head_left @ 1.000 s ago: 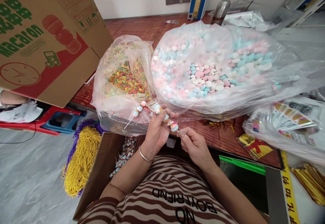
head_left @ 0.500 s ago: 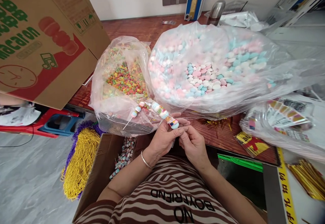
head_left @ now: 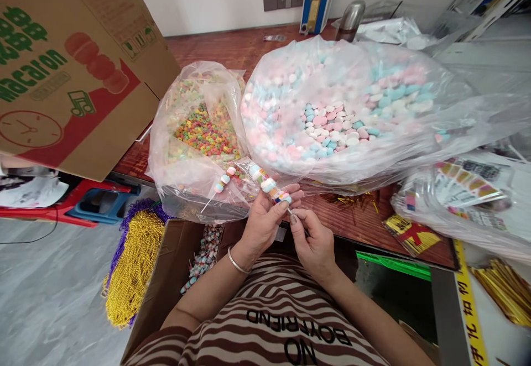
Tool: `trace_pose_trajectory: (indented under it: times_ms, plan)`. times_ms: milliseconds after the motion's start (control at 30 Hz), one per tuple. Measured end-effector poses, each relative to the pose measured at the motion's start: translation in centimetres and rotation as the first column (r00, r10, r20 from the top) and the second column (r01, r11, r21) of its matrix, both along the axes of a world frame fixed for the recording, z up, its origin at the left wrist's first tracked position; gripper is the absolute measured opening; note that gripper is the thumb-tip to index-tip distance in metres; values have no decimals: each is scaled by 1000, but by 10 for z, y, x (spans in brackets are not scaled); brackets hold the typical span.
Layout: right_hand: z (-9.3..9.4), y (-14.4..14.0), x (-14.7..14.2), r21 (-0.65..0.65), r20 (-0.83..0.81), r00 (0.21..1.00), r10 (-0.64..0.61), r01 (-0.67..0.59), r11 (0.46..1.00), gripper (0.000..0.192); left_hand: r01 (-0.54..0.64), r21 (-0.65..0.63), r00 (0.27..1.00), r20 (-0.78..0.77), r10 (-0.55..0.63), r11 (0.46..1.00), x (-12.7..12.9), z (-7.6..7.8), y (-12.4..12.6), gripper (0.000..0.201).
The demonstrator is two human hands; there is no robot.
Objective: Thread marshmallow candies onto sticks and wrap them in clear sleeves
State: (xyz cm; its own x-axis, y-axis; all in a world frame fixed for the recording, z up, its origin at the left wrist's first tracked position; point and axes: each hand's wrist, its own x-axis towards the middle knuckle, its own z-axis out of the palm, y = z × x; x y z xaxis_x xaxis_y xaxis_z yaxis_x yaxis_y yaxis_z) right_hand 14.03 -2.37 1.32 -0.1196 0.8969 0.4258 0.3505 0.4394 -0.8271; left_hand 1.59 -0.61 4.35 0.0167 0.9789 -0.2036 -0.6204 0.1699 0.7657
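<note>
Both hands meet at six o'clock above the surface (head_left: 232, 51): left hand (head_left: 259, 225) clasps a wrapped candy skewer (head_left: 269, 188) pointing to ten o'clock, right hand (head_left: 315, 241) pinches its stick end. Light, brittle, slippery in film; best gripped around the wrapped beads.

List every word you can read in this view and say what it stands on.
"macaron": green letters on the cardboard box; the green characters above it are cut off.
"NO BOYFRIEND": upside down on the striped shirt.
Yellow strip: black characters, unreadable.
Packets in the clear bag: print too small.
</note>
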Motion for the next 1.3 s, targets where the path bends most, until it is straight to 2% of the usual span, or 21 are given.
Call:
trace_pose_trajectory:
  times_ms: [133,233,333,433,533,633,700,800,967,1167,1300]
  plan:
    - [-1,-1,-1,223,176,978,-111,70,972,16,61,60,998,13,-62,996,1,3,-2,69]
    - [-1,-1,-4,381,262,947,-187,77,921,20,23,71,999,-31,-21,997,5,2,-3,61]
    - [-1,-1,-9,465,298,924,-237,76,882,27,-4,84,997,-81,11,996,9,-1,-4,49]
    - [2,-2,-10,484,322,915,-242,61,873,27,-10,95,995,-103,20,995,9,-2,-4,39]
    - [10,-2,-3,400,290,943,-161,33,916,20,7,92,997,-80,0,996,5,-1,-3,31]
    - [21,4,8,351,209,960,-186,104,931,14,35,111,998,-51,-30,993,-1,-1,-2,31]
    - [27,11,13,395,239,937,-253,144,907,14,70,122,996,-64,-63,990,-3,-2,-2,37]
    - [33,22,15,477,337,894,-295,108,872,9,122,140,987,-117,-106,983,-4,-3,-2,44]
    - [32,28,13,564,378,862,-338,75,823,10,133,158,976,-193,-101,978,-2,-5,-3,49]
    - [27,29,19,617,428,853,-299,-34,786,20,151,124,975,-182,-128,981,-3,-4,-3,50]
    - [28,33,22,614,458,849,-262,-89,784,17,211,69,971,-132,-200,975,-5,-2,-3,49]
